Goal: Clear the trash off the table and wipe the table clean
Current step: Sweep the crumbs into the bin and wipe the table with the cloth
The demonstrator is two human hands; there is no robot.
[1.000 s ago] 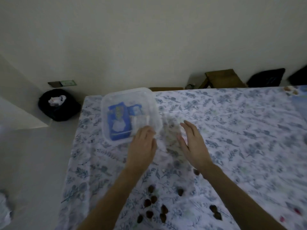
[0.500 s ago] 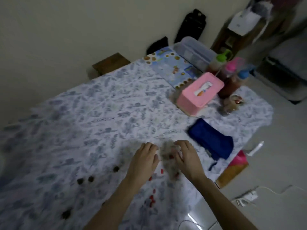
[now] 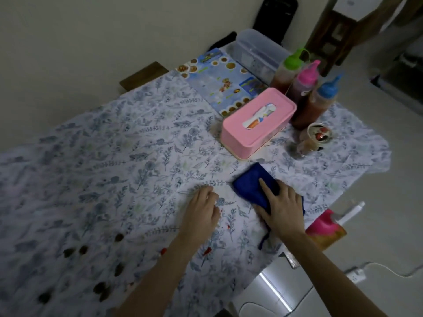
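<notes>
Right hand: I have my right hand (image 3: 282,208) laid flat, palm down, on the blue cloth (image 3: 253,186), fingers stretched out and slightly apart, pressing the cloth onto the table; nothing is pinched.
Left hand: my left hand (image 3: 202,212) rests knuckles up on the tablecloth just left of the cloth, fingers curled under; I cannot tell whether they hold anything.
Blue cloth: it lies near the right edge of the table, towards the near corner, with a dark cord (image 3: 264,241) trailing from it towards the near edge.
Table: the table (image 3: 128,143) is covered with a white tablecloth printed with blue leaves.
Trash: dark brown bits (image 3: 100,288) lie scattered along the near-left part of the table, well apart from both hands; small red bits (image 3: 207,250) lie near the near edge, beside my left forearm.
Pink tissue box: the pink tissue box (image 3: 257,122) stands beyond the cloth, towards the far right corner.
Sauce bottles: three squeeze bottles (image 3: 304,88) with green, pink and blue caps stand just behind the box.
Small cup: a small cup (image 3: 319,133) sits right of the box, near the right edge.
Clear container: a clear lidded container (image 3: 258,51) sits at the far right corner.
Printed sheet: a blue printed sheet (image 3: 219,81) lies flat beside it at the far edge.
</notes>
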